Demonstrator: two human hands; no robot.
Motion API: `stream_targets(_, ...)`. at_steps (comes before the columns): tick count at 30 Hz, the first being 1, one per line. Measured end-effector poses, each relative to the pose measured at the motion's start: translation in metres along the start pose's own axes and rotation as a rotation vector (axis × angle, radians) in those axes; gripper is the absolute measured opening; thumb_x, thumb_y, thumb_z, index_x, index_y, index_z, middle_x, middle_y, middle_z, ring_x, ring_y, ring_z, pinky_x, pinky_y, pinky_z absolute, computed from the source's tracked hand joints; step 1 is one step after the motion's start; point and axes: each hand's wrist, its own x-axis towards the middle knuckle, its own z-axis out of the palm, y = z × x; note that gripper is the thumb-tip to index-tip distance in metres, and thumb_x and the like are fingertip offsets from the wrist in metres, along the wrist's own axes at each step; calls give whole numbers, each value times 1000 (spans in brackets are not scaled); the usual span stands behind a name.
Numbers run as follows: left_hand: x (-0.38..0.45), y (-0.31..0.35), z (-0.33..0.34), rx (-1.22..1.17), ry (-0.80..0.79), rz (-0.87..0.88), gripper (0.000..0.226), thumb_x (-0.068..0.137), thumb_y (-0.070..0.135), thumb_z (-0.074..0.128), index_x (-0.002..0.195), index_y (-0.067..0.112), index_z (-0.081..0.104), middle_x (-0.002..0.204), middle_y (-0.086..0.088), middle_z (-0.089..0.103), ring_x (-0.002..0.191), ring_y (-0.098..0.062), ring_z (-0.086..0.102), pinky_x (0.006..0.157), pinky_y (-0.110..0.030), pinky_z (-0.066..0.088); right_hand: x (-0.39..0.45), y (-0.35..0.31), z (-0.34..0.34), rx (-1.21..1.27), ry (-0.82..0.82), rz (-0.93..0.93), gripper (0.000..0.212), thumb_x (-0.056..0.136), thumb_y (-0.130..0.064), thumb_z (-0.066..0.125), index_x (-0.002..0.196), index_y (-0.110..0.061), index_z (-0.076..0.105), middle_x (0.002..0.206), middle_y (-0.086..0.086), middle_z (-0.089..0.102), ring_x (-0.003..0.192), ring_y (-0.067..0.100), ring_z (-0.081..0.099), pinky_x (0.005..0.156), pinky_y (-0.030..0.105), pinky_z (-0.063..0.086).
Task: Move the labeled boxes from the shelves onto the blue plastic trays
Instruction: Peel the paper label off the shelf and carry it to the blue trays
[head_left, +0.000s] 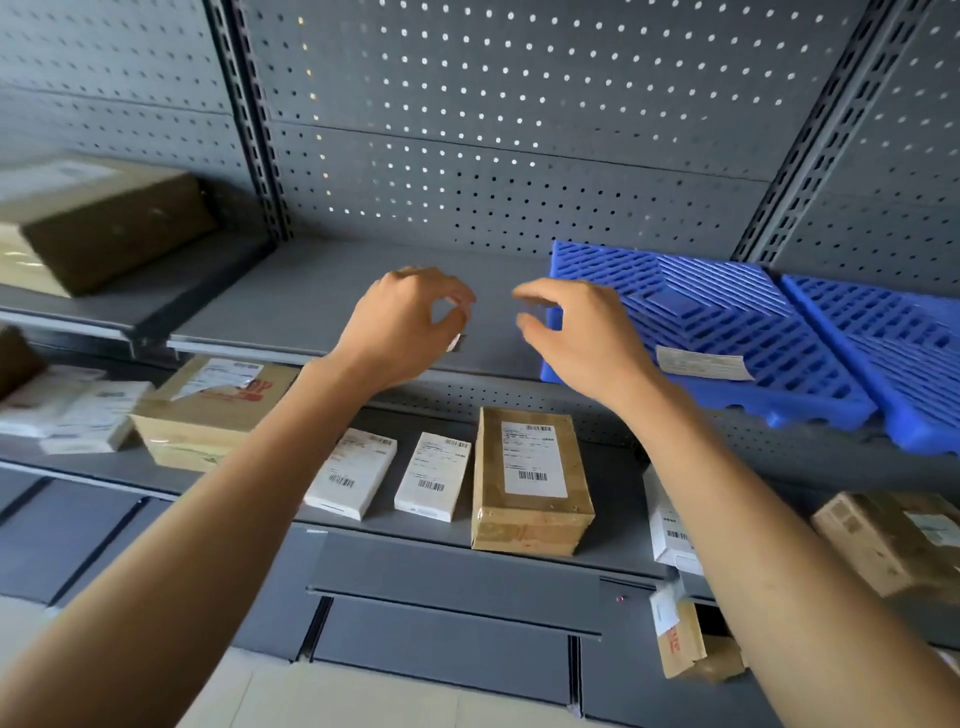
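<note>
Head view: both hands raised over the upper shelf, a grey metal shelf backed by a perforated panel. Left hand has fingers loosely curled, thumb and fingertips close, holding nothing I can make out; a small pale scrap shows at its lower edge, too blurred to tell. Right hand likewise loosely curled with thumb and fingers apart, gripping nothing, just at the left edge of the near blue tray. That tray lies on the upper shelf and carries one flat paper label; a second blue tray sits touching it on the right. No box on either tray. On the lower shelf: a brown labeled box, two small white boxes left of it, a larger tan box further left. A big brown box rests on the upper shelf, far left, blurred.
</note>
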Motion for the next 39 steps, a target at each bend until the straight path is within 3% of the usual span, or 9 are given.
stream_targets(3, -4, -25, -10, 34, -9, -21, 21, 94, 24, 61, 107, 23, 76, 113, 5, 74, 103, -19, 66, 92, -42, 55, 9, -16, 19, -10, -18, -6, 37, 94, -29, 65, 131, -24, 65, 124, -7, 69, 116, 15, 61, 100, 41, 50)
stream_targets(6, -6, -45, -16, 63, -6, -71, 22, 96, 24, 62, 114, 24, 75, 121, 6, 72, 113, -19, 63, 99, -45, 51, 18, -27, 36, -75, -47, 0, 38, 96, -28, 64, 133, -20, 64, 134, -4, 62, 125, 18, 53, 101, 41, 47)
stream_targets(15, -5, -78, -14, 166, -103, -203, 39, 94, 47, 65, 130, 30, 67, 138, 7, 61, 134, -24, 46, 107, -48, 33, 32, -38, 74, -202, -154, 84, 42, 93, -36, 68, 130, -17, 67, 134, 1, 61, 126, 27, 45, 103, 47, 43)
stream_targets(25, -6, -94, -5, 105, -102, -164, 31, 93, 46, 67, 119, 28, 72, 122, 4, 68, 118, -24, 55, 101, -48, 40, 34, -36, 78, -131, -131, 133, 31, 89, -36, 71, 118, -25, 73, 121, -2, 68, 119, 27, 50, 98, 49, 45)
stream_targets(29, -5, -98, -4, 39, -70, -187, 28, 89, 46, 72, 112, 30, 73, 113, 6, 71, 110, -22, 59, 100, -50, 44, 34, -38, 81, -157, -115, 151, 43, 89, -38, 71, 129, -22, 67, 125, 1, 68, 122, 28, 51, 99, 49, 45)
stream_targets(34, -7, -99, -3, -6, -33, -202, 25, 85, 46, 76, 105, 31, 74, 101, 10, 73, 100, -20, 61, 97, -50, 47, 33, -36, 82, -144, -70, 130, 23, 88, -39, 71, 107, -27, 77, 107, -4, 73, 109, 25, 56, 87, 46, 50)
stream_targets(39, -8, -99, -4, -9, -34, -204, 33, 86, 46, 76, 114, 30, 72, 111, 10, 73, 108, -20, 62, 101, -50, 45, 31, -40, 87, -120, 27, 102, 13, 86, -31, 77, 98, -27, 77, 94, -9, 72, 97, 17, 57, 76, 40, 51)
